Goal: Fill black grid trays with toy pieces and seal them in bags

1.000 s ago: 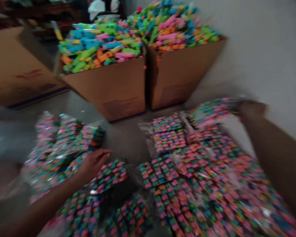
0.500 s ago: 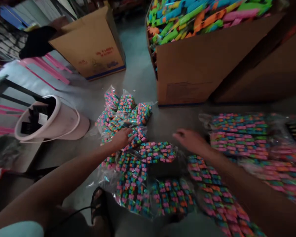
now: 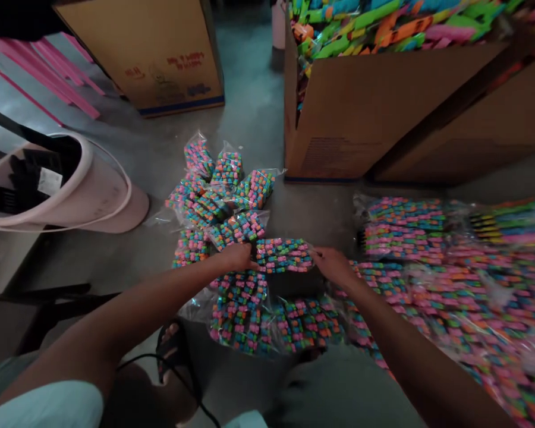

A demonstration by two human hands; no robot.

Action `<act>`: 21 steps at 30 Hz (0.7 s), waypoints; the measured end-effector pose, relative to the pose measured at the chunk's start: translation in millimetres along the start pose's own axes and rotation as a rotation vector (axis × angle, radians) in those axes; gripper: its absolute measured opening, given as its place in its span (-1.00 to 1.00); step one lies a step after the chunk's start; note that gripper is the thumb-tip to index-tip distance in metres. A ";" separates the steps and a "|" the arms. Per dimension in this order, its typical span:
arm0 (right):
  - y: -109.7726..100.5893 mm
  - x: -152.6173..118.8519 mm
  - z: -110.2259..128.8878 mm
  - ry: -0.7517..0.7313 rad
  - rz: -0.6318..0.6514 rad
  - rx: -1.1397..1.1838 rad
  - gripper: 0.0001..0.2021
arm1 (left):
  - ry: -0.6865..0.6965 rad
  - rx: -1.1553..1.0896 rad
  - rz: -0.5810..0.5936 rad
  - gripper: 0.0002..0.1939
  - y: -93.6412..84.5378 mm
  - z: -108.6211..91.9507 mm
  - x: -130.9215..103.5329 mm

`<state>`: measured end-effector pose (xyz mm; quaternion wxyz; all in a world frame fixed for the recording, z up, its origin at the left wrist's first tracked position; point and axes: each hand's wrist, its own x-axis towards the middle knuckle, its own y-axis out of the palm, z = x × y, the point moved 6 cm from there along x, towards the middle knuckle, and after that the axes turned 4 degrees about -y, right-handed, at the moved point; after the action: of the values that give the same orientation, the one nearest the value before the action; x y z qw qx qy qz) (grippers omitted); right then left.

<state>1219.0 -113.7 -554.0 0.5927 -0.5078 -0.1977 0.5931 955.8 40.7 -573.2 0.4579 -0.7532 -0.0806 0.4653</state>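
Observation:
Between my hands lies a clear plastic bag [image 3: 284, 255] packed with rows of small pink, blue, green and orange pieces. My left hand [image 3: 238, 258] is closed at its left end. At the opposite end, my right hand [image 3: 332, 265] pinches the bag's loose plastic edge. Just below that bag shows a dark, flat block [image 3: 294, 282]. Similar filled bags surround it: a heap [image 3: 205, 205] beyond my left hand, and two larger bags [image 3: 238, 315] [image 3: 310, 324] nearer my feet. What my left fingertips press on is partly hidden.
Many filled bags [image 3: 446, 285] cover the floor at right. A carton [image 3: 383, 113] heaped with bright plastic pieces [image 3: 361, 24] stands behind, beside another carton [image 3: 481, 137]. At left are a pale bucket [image 3: 111, 202] with black items, a pink stool [image 3: 49, 71] and a cardboard box [image 3: 160, 59].
My left hand has moved from the heap to the left end of the middle bag. My right hand has come in and taken its right end. The view has shifted slightly.

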 end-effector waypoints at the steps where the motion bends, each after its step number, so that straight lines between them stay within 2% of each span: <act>1: 0.8 0.6 0.2 -0.004 -0.020 0.018 -0.58 | 0.003 -0.004 0.014 -0.26 -2.7 1.4 2.8; 5: -1.7 -1.2 0.2 0.019 -0.121 0.141 -0.61 | 0.185 -0.052 0.087 -0.73 -9.7 -10.8 1.0; 6: -4.8 -3.2 -0.1 0.022 -0.148 0.176 -0.62 | 0.230 -0.056 0.085 -0.76 -10.9 -15.4 -1.0; 7: -8.5 -5.5 -0.8 0.022 -0.163 0.217 -0.65 | 0.268 -0.051 0.077 -0.74 -12.4 -19.7 -2.6; 10: -32.8 -14.9 -8.3 0.009 -0.285 0.320 -0.64 | 0.247 -0.156 -0.028 -0.67 -31.7 -25.1 -3.0; 13: -73.0 -37.6 -23.7 -0.045 -0.470 0.473 -0.60 | 0.298 -0.228 -0.007 -0.61 -72.0 -46.4 -16.3; 15: -104.3 -63.3 -41.2 -0.064 -0.583 0.575 -0.58 | 0.337 -0.261 0.034 -0.59 -111.3 -76.6 -37.4; 17: -137.5 -94.1 -67.7 -0.040 -0.664 0.631 -0.58 | 0.388 -0.276 0.063 -0.58 -152.3 -123.5 -61.9; 19: -172.5 -127.1 -104.3 0.025 -0.721 0.626 -0.60 | 0.456 -0.285 0.036 -0.58 -187.1 -185.5 -80.1; 21: -208.2 -160.9 -150.8 0.140 -0.764 0.586 -0.60 | 0.579 -0.271 -0.024 -0.61 -207.6 -259.5 -87.0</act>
<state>1414.6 -268.8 -382.0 0.8980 -0.2491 -0.1544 0.3282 1171.9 -48.7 -321.6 0.3628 -0.9075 -0.0172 0.2112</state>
